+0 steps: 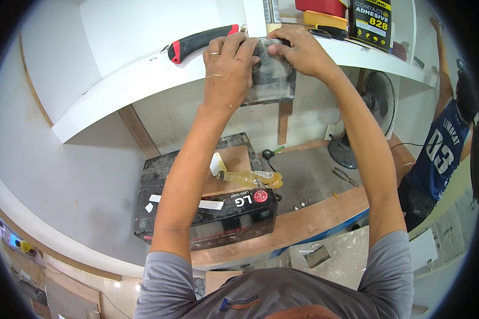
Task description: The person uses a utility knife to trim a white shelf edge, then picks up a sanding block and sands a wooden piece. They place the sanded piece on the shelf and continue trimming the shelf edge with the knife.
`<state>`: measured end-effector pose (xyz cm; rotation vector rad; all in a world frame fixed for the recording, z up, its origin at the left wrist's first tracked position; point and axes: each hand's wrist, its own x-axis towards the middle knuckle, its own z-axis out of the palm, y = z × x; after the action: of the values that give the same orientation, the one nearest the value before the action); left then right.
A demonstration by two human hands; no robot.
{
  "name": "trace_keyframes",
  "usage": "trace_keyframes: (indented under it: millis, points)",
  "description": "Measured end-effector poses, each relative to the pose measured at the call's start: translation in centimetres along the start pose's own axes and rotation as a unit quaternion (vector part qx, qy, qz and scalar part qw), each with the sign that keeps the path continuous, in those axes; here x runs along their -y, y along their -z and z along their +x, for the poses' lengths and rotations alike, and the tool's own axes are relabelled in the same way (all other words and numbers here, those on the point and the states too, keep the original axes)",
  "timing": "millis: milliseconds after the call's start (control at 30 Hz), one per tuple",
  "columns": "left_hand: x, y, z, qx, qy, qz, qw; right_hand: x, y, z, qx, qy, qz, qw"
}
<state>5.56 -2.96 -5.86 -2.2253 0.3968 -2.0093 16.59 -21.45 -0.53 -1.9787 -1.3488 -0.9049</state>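
Note:
A dark, dusty rectangular sheet (273, 80) is held at the front edge of the white shelf (123, 84), its lower part hanging below the edge. Its left side is gripped by my left hand (226, 69), which has a ring on one finger. My right hand (303, 52) pinches the upper right corner, thumb on the near face. Just left of my left hand, a black-and-red tool handle (199, 44) lies on the shelf; its far end is partly hidden. Behind my right hand are a yellow tray (324, 21) and a red container (322, 6).
Below stands a black carton (234, 229) with a yellowish bottle (250, 179) and white strips on top. A fan (379, 98), pliers (346, 177) and a plug (268, 154) sit to the right. A black adhesive tin (371, 24) is on the shelf. Another person (436, 149) works at far right.

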Motion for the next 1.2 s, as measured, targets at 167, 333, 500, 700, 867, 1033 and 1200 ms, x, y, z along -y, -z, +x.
trace_keyframes:
  millis: [167, 333, 500, 700, 867, 1033, 1200]
  points:
    - [-1.9, -1.3, 0.0, -0.028, 0.064, -0.012, 0.998, -1.0, -0.8, -0.6, -0.077, 0.038, -0.093, 0.992]
    - [-2.6, -0.6, 0.4, -0.007, 0.082, -0.036, 0.996, -1.4, 0.4, -0.6, -0.019, 0.051, -0.068, 0.996]
    - [-4.6, 5.1, -0.3, 0.073, 0.152, -0.212, 0.963, 2.4, 1.3, -6.1, -0.019, 0.040, -0.014, 0.999]
    - [-3.0, 16.0, 0.7, 0.066, 0.272, -0.261, 0.924, 5.3, 3.9, -8.5, -0.040, 0.052, 0.177, 0.982]
    - [6.3, 27.8, 7.3, -0.178, 0.104, 0.052, 0.977, -10.3, 7.7, -1.1, -0.193, -0.074, -0.093, 0.974]
    - [18.8, 21.5, 10.9, 0.002, -0.216, 0.306, 0.927, -18.4, 6.4, 5.5, 0.007, -0.189, -0.272, 0.944]
    - [20.7, 15.8, 7.8, 0.285, -0.103, 0.320, 0.897, -16.9, 6.0, 7.6, 0.112, -0.198, -0.258, 0.939]
